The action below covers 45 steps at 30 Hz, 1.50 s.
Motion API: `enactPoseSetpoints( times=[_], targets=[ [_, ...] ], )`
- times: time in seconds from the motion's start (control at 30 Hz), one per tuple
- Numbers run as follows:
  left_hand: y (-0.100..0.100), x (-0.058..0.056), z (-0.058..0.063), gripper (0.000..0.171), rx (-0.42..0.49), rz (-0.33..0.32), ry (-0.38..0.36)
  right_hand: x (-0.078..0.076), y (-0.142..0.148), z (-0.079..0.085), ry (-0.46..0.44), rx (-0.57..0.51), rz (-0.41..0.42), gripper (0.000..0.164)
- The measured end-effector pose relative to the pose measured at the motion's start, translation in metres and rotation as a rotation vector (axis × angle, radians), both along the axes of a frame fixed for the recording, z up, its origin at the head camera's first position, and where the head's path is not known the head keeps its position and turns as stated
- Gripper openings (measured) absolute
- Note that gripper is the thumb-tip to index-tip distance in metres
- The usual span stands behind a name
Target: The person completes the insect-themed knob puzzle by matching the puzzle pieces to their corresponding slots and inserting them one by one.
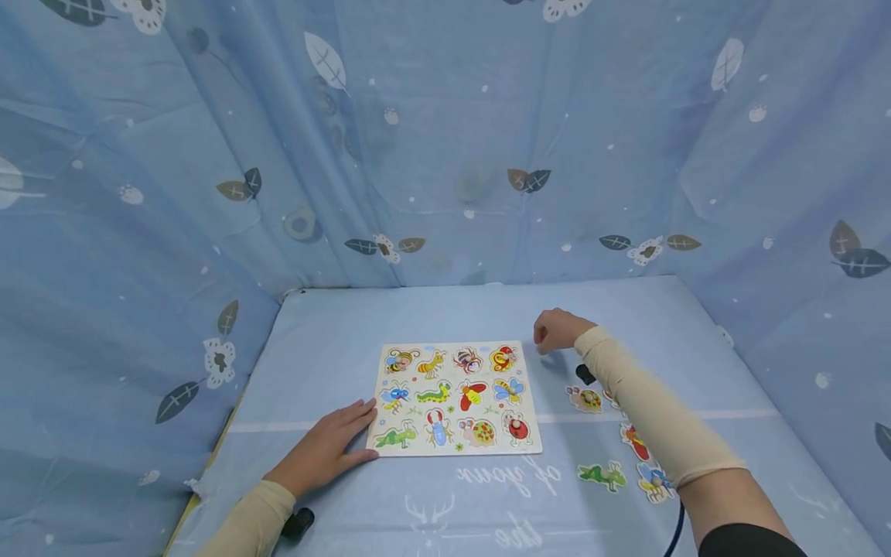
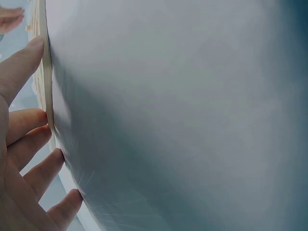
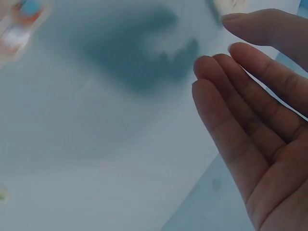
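A flat puzzle board (image 1: 536, 449) with rows of colourful insect pictures lies on the table. My left hand (image 1: 334, 445) rests against its left edge. Up close in the left wrist view, the thumb and fingertips of that hand (image 2: 24, 183) touch the thin board edge (image 2: 47, 82). Past the board's upper right corner, my right hand (image 1: 560, 330) hovers over the cloth. Nothing lies between the thumb and loosely bent fingers of the right hand (image 3: 260, 110) in the right wrist view. Nearby are a snail piece (image 1: 585, 399) and a green insect piece (image 1: 602, 476).
A red-winged insect piece (image 1: 634, 442) and a blue-winged one (image 1: 655, 483) lie below the right forearm, which partly covers the loose pieces. Black objects (image 1: 585, 374) show at each wrist. A dark cable (image 1: 675, 530) runs at the front. Blue patterned curtain (image 1: 445, 139) surrounds the table.
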<state>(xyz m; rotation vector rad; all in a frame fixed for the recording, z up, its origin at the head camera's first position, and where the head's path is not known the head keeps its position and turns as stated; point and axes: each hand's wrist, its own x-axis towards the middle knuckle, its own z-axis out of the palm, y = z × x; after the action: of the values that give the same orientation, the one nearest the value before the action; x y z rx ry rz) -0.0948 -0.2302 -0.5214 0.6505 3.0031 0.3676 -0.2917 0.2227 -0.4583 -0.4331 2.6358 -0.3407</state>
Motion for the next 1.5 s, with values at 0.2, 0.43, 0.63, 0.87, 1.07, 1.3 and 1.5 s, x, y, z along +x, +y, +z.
enactPoseSetpoints(
  times=[0.2,0.43,0.63,0.87,1.07,1.3,1.5],
  targets=[
    [0.000,0.000,0.002,0.079,0.004,-0.010,-0.002,0.011,0.059,0.003,-0.039,0.045,-0.044,0.006],
    [-0.001,0.000,0.002,0.079,0.008,-0.026,0.001,0.031,0.110,0.004,-0.042,0.061,-0.119,0.008],
    [-0.001,0.000,0.002,0.078,0.023,-0.040,0.002,0.042,0.133,-0.004,-0.117,0.054,-0.196,0.007],
    [-0.002,0.000,0.002,0.078,0.033,-0.039,-0.004,0.046,0.138,-0.012,-0.219,0.000,-0.284,0.010],
    [-0.001,0.001,0.002,0.078,0.031,-0.036,0.012,0.046,0.137,-0.016,-0.238,-0.003,-0.302,0.016],
    [-0.002,0.001,0.002,0.078,0.030,-0.035,0.016,0.049,0.133,-0.013,-0.235,-0.005,-0.282,0.010],
    [-0.001,0.001,0.002,0.078,0.028,-0.024,0.003,0.050,0.128,-0.011,-0.249,0.009,-0.290,0.016]
  ],
)
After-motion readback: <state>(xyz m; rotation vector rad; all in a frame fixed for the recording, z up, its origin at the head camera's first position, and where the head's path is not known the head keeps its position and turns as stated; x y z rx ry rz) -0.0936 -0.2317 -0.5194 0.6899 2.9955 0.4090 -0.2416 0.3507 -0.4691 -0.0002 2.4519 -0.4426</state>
